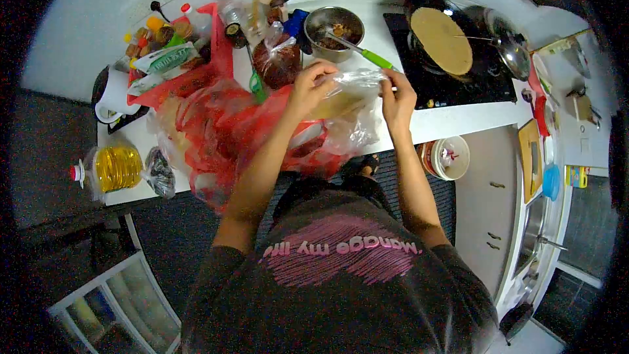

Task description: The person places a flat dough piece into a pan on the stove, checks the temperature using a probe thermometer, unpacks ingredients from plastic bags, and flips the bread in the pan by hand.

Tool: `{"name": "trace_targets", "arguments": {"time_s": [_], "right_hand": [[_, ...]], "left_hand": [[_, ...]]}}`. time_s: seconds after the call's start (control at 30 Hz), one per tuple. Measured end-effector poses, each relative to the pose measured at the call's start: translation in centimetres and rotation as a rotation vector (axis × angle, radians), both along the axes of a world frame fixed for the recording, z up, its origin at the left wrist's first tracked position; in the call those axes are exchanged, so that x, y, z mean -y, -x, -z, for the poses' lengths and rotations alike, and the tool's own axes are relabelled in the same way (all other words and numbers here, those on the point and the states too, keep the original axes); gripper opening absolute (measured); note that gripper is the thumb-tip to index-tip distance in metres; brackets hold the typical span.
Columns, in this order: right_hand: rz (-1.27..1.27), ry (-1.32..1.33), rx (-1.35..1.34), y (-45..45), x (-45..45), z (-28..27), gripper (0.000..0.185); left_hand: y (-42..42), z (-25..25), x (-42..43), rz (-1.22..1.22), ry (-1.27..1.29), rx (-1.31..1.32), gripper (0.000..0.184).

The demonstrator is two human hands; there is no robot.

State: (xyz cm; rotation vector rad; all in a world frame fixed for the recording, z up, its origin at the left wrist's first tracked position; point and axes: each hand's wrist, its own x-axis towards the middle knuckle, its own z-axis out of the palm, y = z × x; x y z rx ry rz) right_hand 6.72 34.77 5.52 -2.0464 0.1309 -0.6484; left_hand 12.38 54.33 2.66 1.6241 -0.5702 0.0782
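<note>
My left hand (pixel 313 87) pinches one side of the mouth of a clear plastic bag (pixel 359 85). The other side is gripped by my right hand (pixel 398 99), so the edge stretches between them. Something flat and tan (pixel 333 106) shows through the bag's left part; I cannot tell exactly what it is. Red and clear plastic bags (pixel 219 124) lie crumpled below and left of my left hand. Just beyond my hands, a utensil with a green handle (pixel 377 59) leans out of a metal bowl (pixel 314 21) with brownish food inside.
A round tan flatbread (pixel 442 40) lies in a dark pan on the black cooktop (pixel 481 88), with a glass lid (pixel 511 52) at its right. Bottles and jars crowd the back left. An oil jug (pixel 118 169) stands front left. A white bucket (pixel 453 157) sits below the counter.
</note>
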Motion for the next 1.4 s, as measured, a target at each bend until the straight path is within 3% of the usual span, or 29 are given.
{"name": "trace_targets", "arguments": {"time_s": [0.07,0.1,0.17,0.2,0.3,0.4,0.43,0.5,0.53,0.57,0.63,0.7,0.73,0.8,0.83,0.87,0.93,1.0,1.07,1.13,1.17,1.2,1.27,1.3,1.37,1.4], "right_hand": [[0.075,-0.09,-0.051,0.7,1.5,0.4,0.016],[0.107,-0.191,-0.12,1.2,2.1,0.3,0.016],[0.101,0.05,-0.203,2.1,4.7,2.0,0.018],[0.095,0.17,-0.245,2.2,5.9,3.3,0.019],[-0.016,0.639,-0.881,2.1,8.3,6.9,0.026],[-0.327,0.725,-0.878,2.1,11.9,8.4,0.029],[-0.277,0.662,-0.722,1.9,13.8,10.0,0.031],[-0.258,0.456,-0.816,0.8,13.9,7.1,0.032],[-0.384,0.398,-0.656,0.2,14.7,8.1,0.028],[-0.455,0.19,-0.714,-0.2,14.2,7.6,0.026],[-0.585,-0.229,-0.825,-0.8,11.8,6.1,0.023],[-0.887,-0.066,-0.888,-1.2,10.5,6.1,0.021],[-1.048,0.005,-0.871,-1.8,10.3,6.4,0.022],[-1.029,0.001,-0.85,-2.6,9.8,4.4,0.03],[-1.019,-0.003,-0.84,-2.9,9.3,2.8,0.034],[-0.955,0.058,-0.865,-4.1,9.2,2.3,0.049],[-0.694,0.122,-0.907,-7.2,9.0,3.0,0.055],[-0.507,0.206,-0.833,-8.2,8.8,3.8,0.061],[-0.396,0.305,-0.641,-8.7,8.5,4.0,0.065],[-0.343,0.226,-0.512,-9.3,8.5,4.2,0.062],[-0.316,0.185,-0.452,-9.5,8.4,4.5,0.06],[-0.284,0.065,-0.435,-10.4,8.7,6.6,0.058],[-0.215,-0.172,-0.4,-12.8,9.5,12.1,0.055],[-0.192,-0.401,-0.41,-13.1,9.1,11.9,0.052],[-0.137,-0.857,-0.423,-13.4,7.8,10.7,0.047],[-0.149,-0.929,-0.338,-13.6,7.4,10.0,0.04]], "left_hand": [[-0.5,0.0,0.8,0.051,0.037,0.047,0.015],[-0.8,0.4,0.7,0.061,0.061,-0.083,0.015],[-0.8,2.3,-0.7,0.074,0.105,-0.348,0.016],[-0.9,3.3,-1.3,0.122,0.037,-0.284,0.018],[0.9,1.1,-2.5,0.085,-0.214,-0.023,0.018],[2.3,-0.8,-4.0,0.104,-0.664,0.391,0.022],[3.1,-2.6,-3.8,0.075,-0.847,0.28,0.023],[4.3,-6.0,-3.6,0.022,-1.208,0.032,0.026],[4.4,-3.5,-3.5,-0.026,-0.962,-0.048,0.028],[4.2,1.0,-3.6,-0.075,-0.715,-0.117,0.03],[3.8,2.7,-2.6,-0.158,-0.607,-0.303,0.033],[3.4,3.3,-0.2,-0.22,-0.882,-0.553,0.036],[3.1,4.0,0.5,-0.321,-0.779,-0.552,0.036],[2.7,8.2,1.4,-0.516,-0.575,-0.546,0.038],[2.1,12.8,1.0,-0.525,-0.366,-0.678,0.039],[1.1,18.7,0.2,-0.53,-0.148,-0.801,0.041],[0.9,17.9,1.1,-0.549,0.191,-0.846,0.045],[1.5,14.5,3.5,-0.588,0.42,-0.702,0.049],[0.5,18.9,2.4,-0.599,0.314,-0.604,0.046],[0.1,18.2,2.2,-0.606,0.234,-0.549,0.042],[1.4,14.1,2.5,-0.609,0.205,-0.549,0.04],[2.5,11.8,2.8,-0.613,0.176,-0.551,0.038],[3.3,15.5,2.2,-0.724,-0.151,-0.342,0.039],[3.5,17.0,2.0,-0.771,-0.315,-0.234,0.039],[5.3,10.7,3.2,-0.713,-0.341,-0.332,0.04],[5.8,8.4,3.7,-0.682,-0.352,-0.379,0.04]]}}
